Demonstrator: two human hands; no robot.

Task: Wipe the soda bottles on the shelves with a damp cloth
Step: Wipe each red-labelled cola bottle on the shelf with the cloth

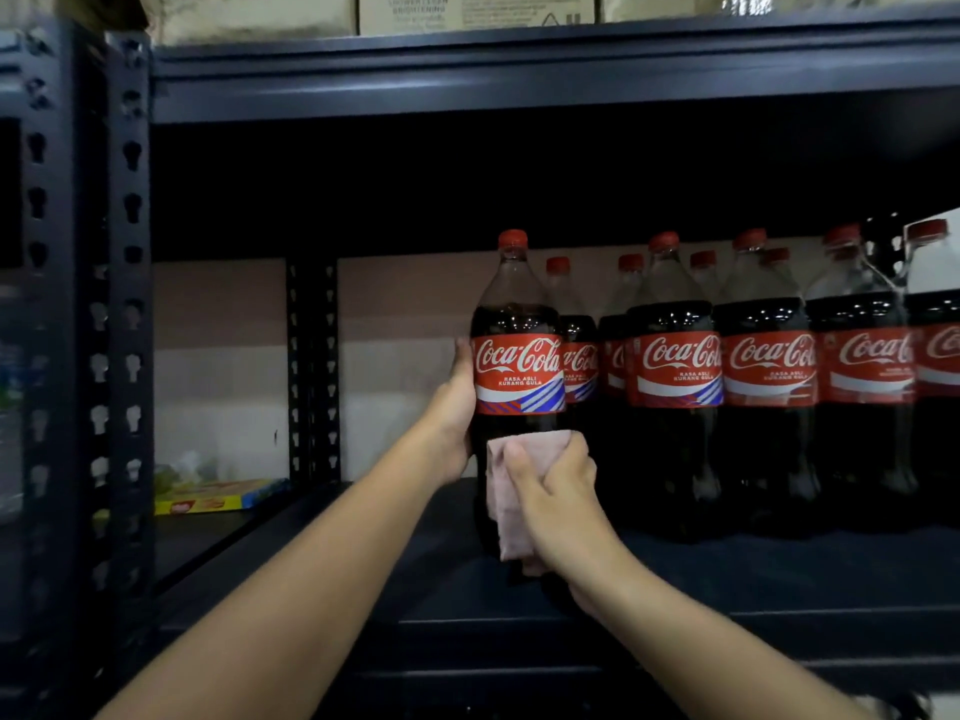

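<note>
A large cola bottle with a red cap and red label stands upright at the front of the dark metal shelf. My left hand grips its left side at label height. My right hand holds a pale pink cloth pressed against the bottle's lower body, below the label. To the right, several more cola bottles of the same kind stand in rows, further back on the shelf.
A perforated dark upright post rises at the left, a second one behind. A flat yellow and blue packet lies at the shelf's back left. Cardboard boxes sit on the shelf above.
</note>
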